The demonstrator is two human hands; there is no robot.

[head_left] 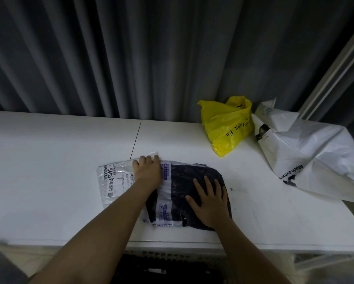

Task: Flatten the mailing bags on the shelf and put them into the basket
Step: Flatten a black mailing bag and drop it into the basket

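Both hands pressing flat: left hand and right hand, fingers straight, nothing clasped, on the grey-and-black mailing bag at shelf centre. Yellow bag and white bag, at 2 o'clock, still crumpled. Basket at 6 o'clock, below edge; contents unclear. White shelf, grey curtain behind.

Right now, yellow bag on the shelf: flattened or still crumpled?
Still crumpled. The yellow bag stands bunched and puffed near the curtain; neither hand touches it.
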